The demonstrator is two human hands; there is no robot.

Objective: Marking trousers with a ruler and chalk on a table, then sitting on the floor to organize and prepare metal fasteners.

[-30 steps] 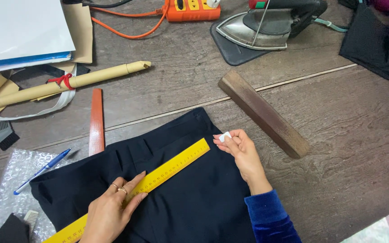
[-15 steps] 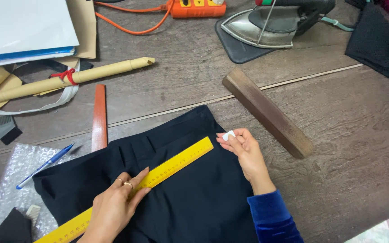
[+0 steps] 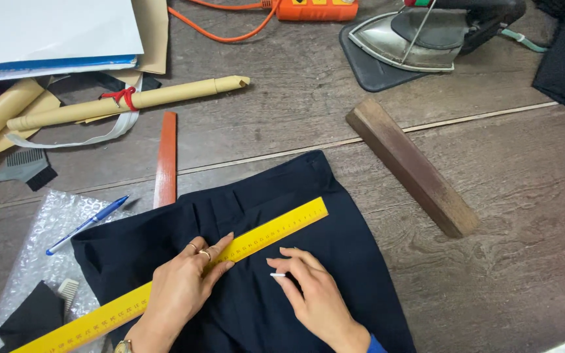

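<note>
A dark navy garment (image 3: pixel 335 261) lies flat on the wooden table. A long yellow ruler (image 3: pixel 276 229) rests diagonally across it, from the lower left to the upper right. My left hand (image 3: pixel 181 287) presses flat on the ruler near its middle, fingers pointing up and right. My right hand (image 3: pixel 315 294) sits just below the ruler and pinches a small white piece of chalk (image 3: pixel 277 275), whose tip touches the cloth beside the ruler's lower edge.
A dark wooden block (image 3: pixel 413 167) lies right of the garment, a reddish wooden stick (image 3: pixel 165 160) to its upper left. A blue pen (image 3: pixel 86 224) rests on bubble wrap (image 3: pixel 27 261). A clothes iron (image 3: pixel 426 29), rolled brown paper (image 3: pixel 125 101), an orange power strip (image 3: pixel 315 10) and papers sit farther back.
My right hand moved from the garment's upper right edge down and left to the middle of the ruler with the chalk. My left hand slid slightly up along the ruler.
</note>
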